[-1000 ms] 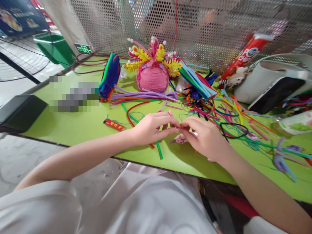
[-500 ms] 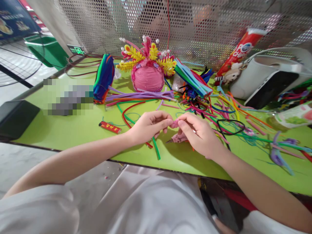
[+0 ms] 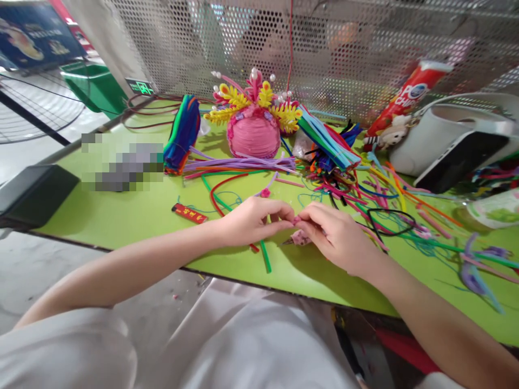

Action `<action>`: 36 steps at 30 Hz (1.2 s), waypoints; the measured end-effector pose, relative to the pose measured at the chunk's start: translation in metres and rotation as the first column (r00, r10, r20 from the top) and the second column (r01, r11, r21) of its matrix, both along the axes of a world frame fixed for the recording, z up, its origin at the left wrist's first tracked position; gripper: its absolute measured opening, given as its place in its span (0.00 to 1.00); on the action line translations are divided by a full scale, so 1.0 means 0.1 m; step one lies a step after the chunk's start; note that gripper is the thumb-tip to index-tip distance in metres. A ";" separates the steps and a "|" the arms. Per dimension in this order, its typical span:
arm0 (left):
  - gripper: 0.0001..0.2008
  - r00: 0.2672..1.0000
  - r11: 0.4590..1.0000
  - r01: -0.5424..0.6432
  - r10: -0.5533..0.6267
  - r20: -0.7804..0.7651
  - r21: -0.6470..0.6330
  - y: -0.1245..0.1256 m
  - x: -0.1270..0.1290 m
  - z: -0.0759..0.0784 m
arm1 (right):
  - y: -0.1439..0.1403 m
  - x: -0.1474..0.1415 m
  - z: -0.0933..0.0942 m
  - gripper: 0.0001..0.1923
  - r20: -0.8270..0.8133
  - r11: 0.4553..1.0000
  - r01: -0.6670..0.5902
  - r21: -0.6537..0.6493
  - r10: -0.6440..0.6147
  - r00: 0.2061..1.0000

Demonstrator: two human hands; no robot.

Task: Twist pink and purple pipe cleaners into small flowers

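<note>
My left hand and my right hand meet fingertip to fingertip over the green table, both pinching a small pink pipe-cleaner piece. Under my right hand lies a pink patterned tool with a dark tip. A green pipe cleaner and a red one lie below my left hand. A pink pipe cleaner with a coiled end lies just beyond my left fingers.
A pink headdress with yellow and pink ornaments stands at the back. Bundles of coloured pipe cleaners flank it, loose ones spread right. A red lighter, chips tube, white bag, dark box.
Both hands stay joined on the pink piece and have lowered slightly toward the table. The view shifted a little; a coiled-end pink pipe cleaner now shows beyond my left hand.
</note>
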State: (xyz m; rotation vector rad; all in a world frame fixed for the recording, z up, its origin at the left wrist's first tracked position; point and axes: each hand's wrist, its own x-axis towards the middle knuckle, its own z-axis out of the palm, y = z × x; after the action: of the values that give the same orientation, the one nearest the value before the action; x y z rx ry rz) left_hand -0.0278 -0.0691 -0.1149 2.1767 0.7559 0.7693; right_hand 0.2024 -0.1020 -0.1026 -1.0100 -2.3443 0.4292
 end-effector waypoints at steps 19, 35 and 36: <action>0.11 0.975 0.909 0.143 -0.062 0.212 -0.391 0.00 -0.02 0.06 | -0.08 -0.02 0.21 0.09 -0.139 0.938 0.000 -0.347 -0.051 0.989; 0.13 0.974 0.883 0.106 0.000 0.226 -0.458 -0.07 0.04 0.03 | -0.12 -0.05 0.15 0.08 -0.066 0.995 0.045 -0.094 -0.051 0.997; 0.14 0.976 0.886 0.100 0.001 0.216 -0.453 -0.07 0.05 0.03 | -0.12 -0.05 0.14 0.08 -0.068 0.994 0.048 -0.096 -0.055 0.996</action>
State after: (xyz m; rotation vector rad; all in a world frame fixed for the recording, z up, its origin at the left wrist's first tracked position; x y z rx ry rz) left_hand -0.0232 -0.0763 -0.1118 1.6489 0.6881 0.6956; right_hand 0.1970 -0.1137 -0.0883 -1.0786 -2.2484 0.5516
